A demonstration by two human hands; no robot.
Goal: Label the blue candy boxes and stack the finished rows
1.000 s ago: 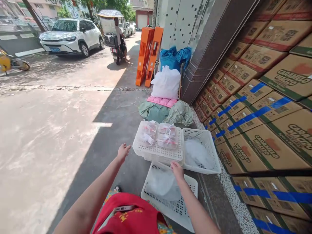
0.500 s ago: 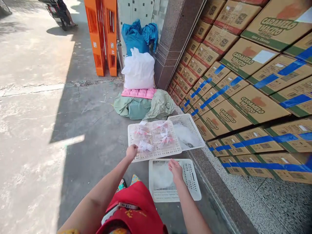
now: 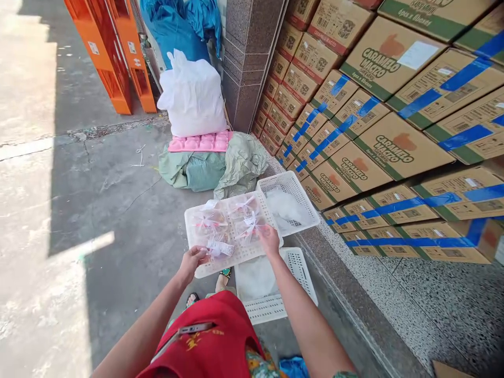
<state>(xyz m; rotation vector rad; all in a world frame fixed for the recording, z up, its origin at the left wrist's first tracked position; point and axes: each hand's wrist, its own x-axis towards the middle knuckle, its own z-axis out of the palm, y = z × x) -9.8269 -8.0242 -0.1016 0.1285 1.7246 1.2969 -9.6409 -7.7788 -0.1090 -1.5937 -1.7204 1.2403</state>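
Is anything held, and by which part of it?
I cannot tell: the left hand is at the near corner of the left packs, the right hand at the right edge of the right packs.

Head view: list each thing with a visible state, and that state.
Left hand: at near-left pack, grip unclear
Right hand: at near-right pack, grip unclear
Bagged packs: on perforated basket
Two other baskets: holding translucent plastic
Stacked cartons: closed, some blue-taped
White bag: bulging, top gathered
Orange pallets: standing on end
Phone: tucked in apron

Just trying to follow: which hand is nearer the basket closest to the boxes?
Right. The right hand is close, front-left of that basket; the left hand is farther left.
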